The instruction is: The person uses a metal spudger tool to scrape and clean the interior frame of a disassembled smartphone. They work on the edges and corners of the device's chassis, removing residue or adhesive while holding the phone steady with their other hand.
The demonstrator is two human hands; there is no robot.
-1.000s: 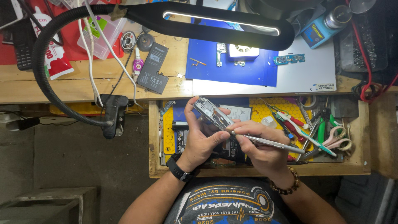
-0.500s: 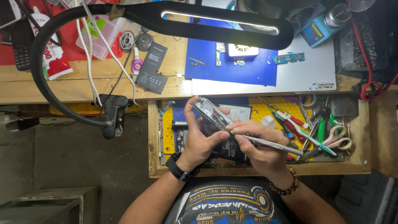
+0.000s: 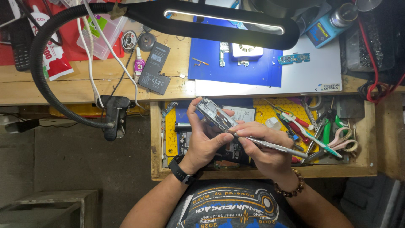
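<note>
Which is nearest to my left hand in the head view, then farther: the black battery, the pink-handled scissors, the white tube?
From the left hand:
1. Black battery, on the bench, above-left.
2. Pink-handled scissors, in the drawer, far right.
3. White tube, bench's far left.

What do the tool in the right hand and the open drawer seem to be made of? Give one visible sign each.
Tool: probably metal, since its slim shaft shines silver-grey.
Drawer: unfinished-looking wood, with pale brown walls showing grain and wear.

Tools (image 3: pixel 320 131) in drawer (image 3: pixel 157 139), right
</note>
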